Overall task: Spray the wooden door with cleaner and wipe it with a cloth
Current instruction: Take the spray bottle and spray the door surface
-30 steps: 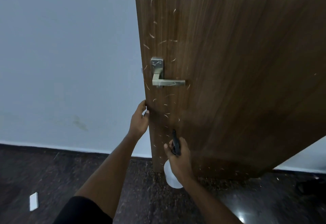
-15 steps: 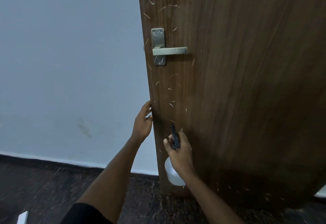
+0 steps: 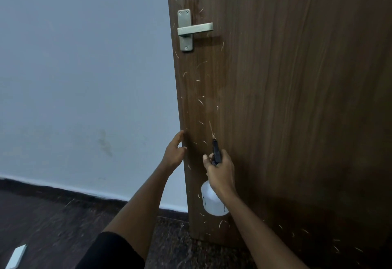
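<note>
The right hand (image 3: 220,170) hides the spray bottle's (image 3: 212,203) neck. The wooden door (image 3: 297,99) runs past the top and right edges. The left hand's (image 3: 174,152) fingertips vanish behind the door's edge.

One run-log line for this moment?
step: spraying | right hand: grips spray bottle, nozzle toward door | left hand: on door edge | cloth: unseen
</note>
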